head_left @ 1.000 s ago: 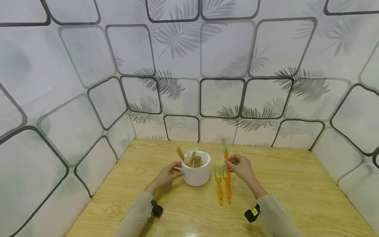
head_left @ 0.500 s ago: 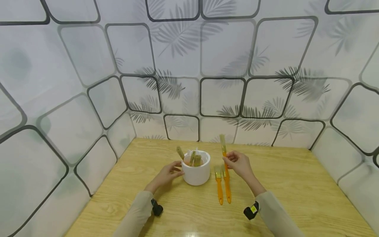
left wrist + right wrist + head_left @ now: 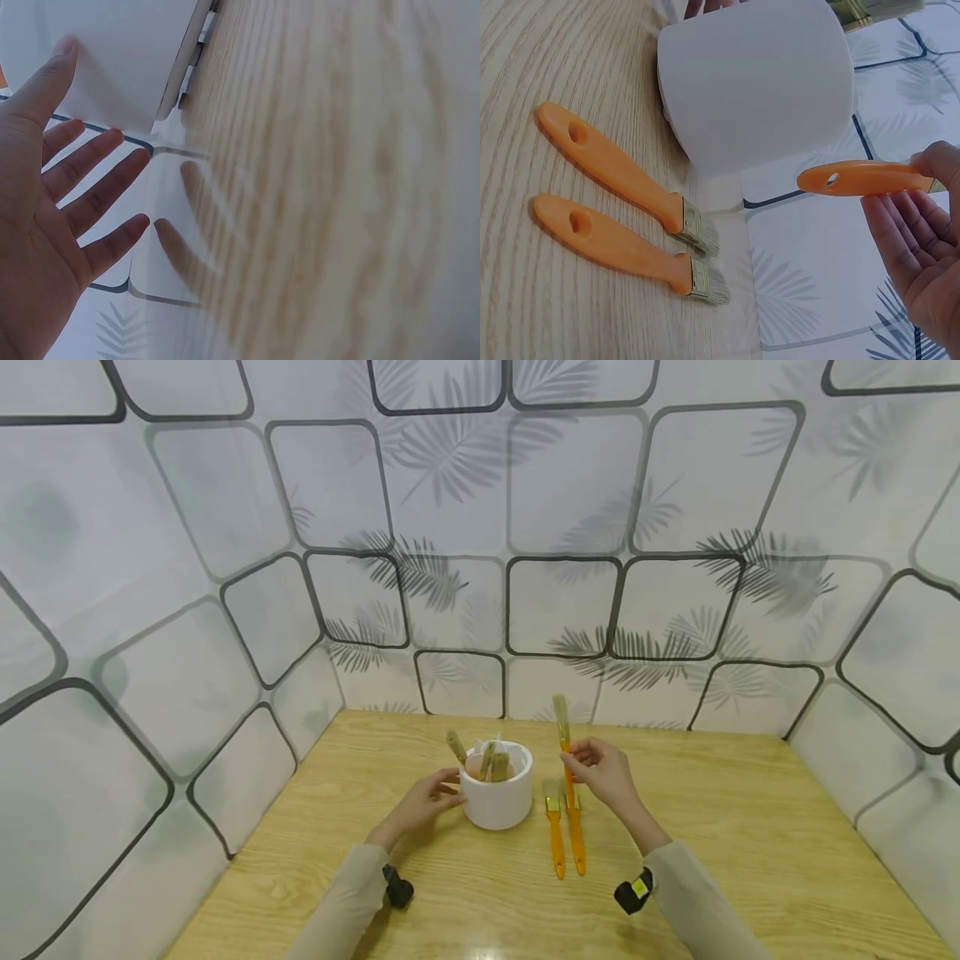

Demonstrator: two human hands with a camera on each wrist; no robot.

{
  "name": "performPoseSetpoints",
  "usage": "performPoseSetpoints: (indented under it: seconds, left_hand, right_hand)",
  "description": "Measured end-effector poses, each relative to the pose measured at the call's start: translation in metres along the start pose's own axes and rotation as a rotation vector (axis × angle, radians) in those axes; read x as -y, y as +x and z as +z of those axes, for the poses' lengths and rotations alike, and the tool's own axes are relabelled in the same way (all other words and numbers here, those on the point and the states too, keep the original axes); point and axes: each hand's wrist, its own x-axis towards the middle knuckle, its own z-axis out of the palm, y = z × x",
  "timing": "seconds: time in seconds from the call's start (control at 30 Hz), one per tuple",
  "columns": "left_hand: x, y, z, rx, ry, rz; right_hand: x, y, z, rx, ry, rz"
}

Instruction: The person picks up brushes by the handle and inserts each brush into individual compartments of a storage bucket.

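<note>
My right hand (image 3: 606,772) pinches an orange-handled paintbrush (image 3: 866,178) between thumb and fingers. It holds the brush raised above the table, bristles up and handle end down. My left hand (image 3: 420,806) rests on the left side of a round white pot (image 3: 498,808); its fingers look straight in the left wrist view, with the thumb against the wall. Several paintbrushes (image 3: 500,767) stand in the pot bristles up, their handles mostly hidden. Right of the pot, two more orange paintbrushes, a left one (image 3: 557,852) and a right one (image 3: 577,850), lie side by side.
A pale wood-grain table (image 3: 750,843) carries everything. Patterned white walls (image 3: 562,610) enclose its back and sides. Small black devices sit at both wrists, one at the left cuff (image 3: 398,888) and one at the right cuff (image 3: 634,892).
My right hand has lifted the paintbrush slightly and shifted it a little left, toward the pot. The brush stands more upright. My left hand and the pot have stayed in place.
</note>
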Motion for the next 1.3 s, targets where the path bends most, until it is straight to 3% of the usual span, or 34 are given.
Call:
performPoseSetpoints:
  seconds: [0.3,0.47,0.7,1.0,1.17,1.3]
  left_hand:
    - [0.002,0.000,0.001,0.004,0.011,-0.007]
    - [0.002,0.000,0.001,-0.001,-0.002,-0.006]
    - [0.002,-0.001,0.002,-0.006,-0.050,-0.002]
    - [0.000,0.000,0.002,-0.001,-0.010,-0.008]
    - [-0.021,-0.007,-0.003,0.019,-0.025,-0.007]
    - [-0.033,-0.012,-0.003,-0.008,-0.007,0.009]
  right_hand:
    - [-0.031,0.015,0.007,-0.010,0.057,-0.017]
    - [-0.033,0.018,0.010,-0.035,0.068,-0.052]
    - [-0.027,0.019,0.011,-0.020,0.067,-0.045]
    - [0.009,0.006,0.011,-0.017,0.056,-0.089]
    - [0.012,0.005,0.012,-0.025,0.063,-0.097]
    - [0.015,0.006,0.013,-0.026,0.079,-0.091]
